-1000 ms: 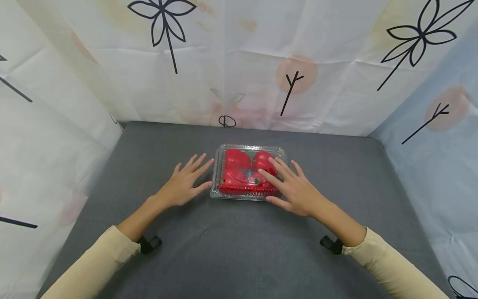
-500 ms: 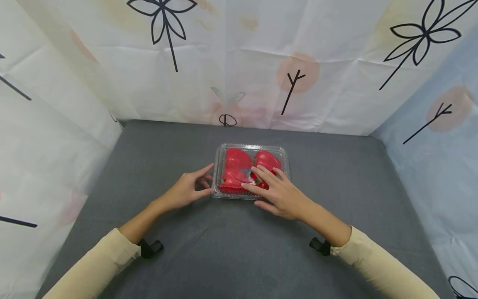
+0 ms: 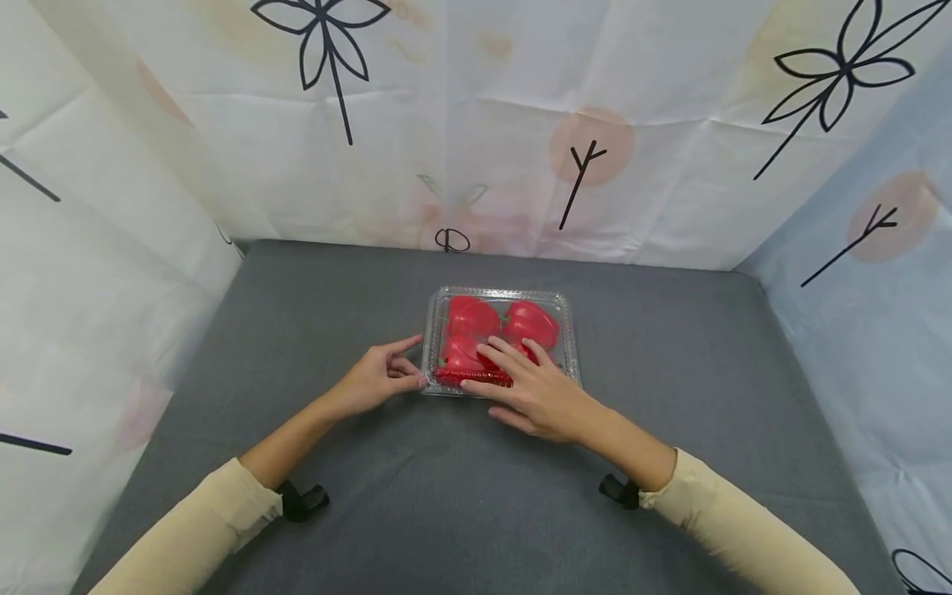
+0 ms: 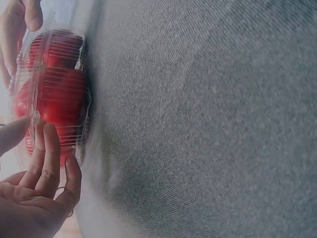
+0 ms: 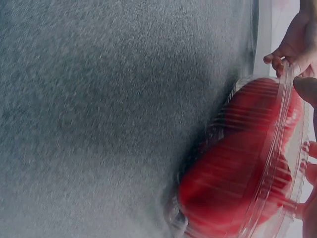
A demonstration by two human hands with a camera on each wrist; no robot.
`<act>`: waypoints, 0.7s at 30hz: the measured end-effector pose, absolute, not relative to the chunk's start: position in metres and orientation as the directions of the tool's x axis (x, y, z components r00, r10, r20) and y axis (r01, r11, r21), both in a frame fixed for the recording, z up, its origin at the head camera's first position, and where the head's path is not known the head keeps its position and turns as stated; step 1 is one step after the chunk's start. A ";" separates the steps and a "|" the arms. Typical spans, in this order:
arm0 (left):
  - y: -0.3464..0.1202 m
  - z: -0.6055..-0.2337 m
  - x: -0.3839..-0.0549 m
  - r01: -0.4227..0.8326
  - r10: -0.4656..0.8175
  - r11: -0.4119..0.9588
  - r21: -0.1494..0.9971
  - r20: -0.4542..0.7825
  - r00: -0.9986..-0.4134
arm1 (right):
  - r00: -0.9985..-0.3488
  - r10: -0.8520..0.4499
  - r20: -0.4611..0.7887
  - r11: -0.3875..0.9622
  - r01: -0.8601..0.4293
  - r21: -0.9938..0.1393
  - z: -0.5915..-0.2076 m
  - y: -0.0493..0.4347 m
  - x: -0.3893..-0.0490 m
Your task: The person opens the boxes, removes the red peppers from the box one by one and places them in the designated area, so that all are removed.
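A clear plastic clamshell box (image 3: 571, 340) lies on the table with its lid down. Inside are several glossy red bell peppers (image 3: 473, 316) with bits of green stem. In the head view, my left hand (image 3: 374, 378) is at the box's front left corner. The left wrist view has its thumb and fingertips pinching the rim there. My right hand (image 3: 537, 392) lies over the front right part of the lid, fingers spread and fairly straight, hiding some peppers. In the right wrist view, its thumb (image 5: 306, 90) is along the front rim.
A grey cloth-covered table (image 3: 461, 504) extends around the box on all sides. White patterned curtain (image 3: 483, 149) hangs behind it and along both sides. Each forearm has a beige sleeve and a black wrist camera strap (image 3: 301, 502).
My right hand has moved left across the lid toward the front middle. My left hand has gone from spread fingers beside the box to pinching its front left corner. The box has stayed put.
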State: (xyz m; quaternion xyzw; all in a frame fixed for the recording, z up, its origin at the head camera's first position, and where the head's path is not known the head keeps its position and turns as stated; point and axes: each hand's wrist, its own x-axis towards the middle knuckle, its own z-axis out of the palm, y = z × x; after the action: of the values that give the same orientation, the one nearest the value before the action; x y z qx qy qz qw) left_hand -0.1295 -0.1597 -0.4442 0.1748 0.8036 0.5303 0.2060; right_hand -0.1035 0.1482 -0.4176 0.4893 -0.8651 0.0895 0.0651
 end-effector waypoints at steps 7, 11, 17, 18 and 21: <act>-0.163 -0.445 -0.130 -0.074 0.515 0.289 0.954 -0.220 -0.828 | -0.503 -0.844 0.186 0.498 -0.864 -0.073 -0.420 0.141 -0.104; -0.164 -0.445 -0.130 -0.111 0.515 0.263 0.958 -0.237 -0.824 | -0.496 -0.847 0.189 0.498 -0.866 -0.043 -0.421 0.136 -0.104; -0.164 -0.445 -0.129 -0.132 0.506 0.275 0.952 -0.260 -0.822 | -0.508 -0.841 0.185 0.510 -0.859 -0.040 -0.421 0.129 -0.103; -0.165 -0.445 -0.129 -0.132 0.506 0.278 0.951 -0.262 -0.821 | -0.509 -0.841 0.183 0.511 -0.859 -0.041 -0.421 0.128 -0.103; -0.165 -0.446 -0.129 -0.130 0.512 0.279 0.951 -0.262 -0.818 | -0.510 -0.842 0.176 0.513 -0.858 -0.034 -0.422 0.125 -0.103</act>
State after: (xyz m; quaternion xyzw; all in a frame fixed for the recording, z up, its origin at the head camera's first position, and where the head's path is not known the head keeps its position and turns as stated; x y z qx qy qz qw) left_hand -0.1287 -0.1650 -0.4457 0.1270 0.7514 0.5869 0.2736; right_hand -0.1030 0.1249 -0.4220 0.4900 -0.8670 0.0585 0.0684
